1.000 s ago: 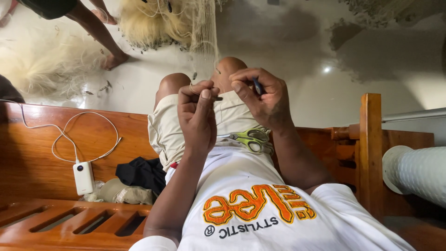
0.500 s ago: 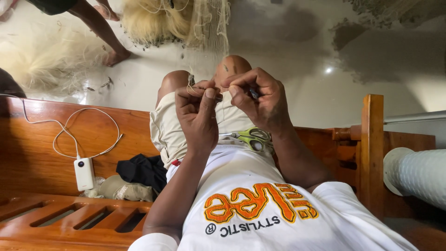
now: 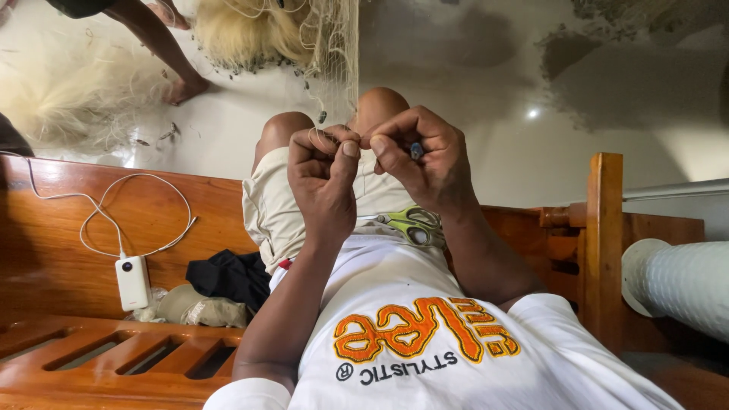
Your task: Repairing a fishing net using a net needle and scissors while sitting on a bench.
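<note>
- Pinching the fine net twine (image 3: 363, 163) tight between left hand (image 3: 325, 176) and right hand (image 3: 422, 159), both clamped together.
- Keeping the blue needle (image 3: 415, 149) inside the right fist, the twine taut below both pinches.

Wearer: white short-sleeved T-shirt (image 3: 456, 380), with large orange lettering outlined in dark and a smaller line of black lettering on the chest. Light beige shorts (image 3: 266, 205), creased, ending above the knees. Forearms, left hand (image 3: 323, 182) and right hand (image 3: 425, 163) bare. No rings, watch or gloves visible.
</note>
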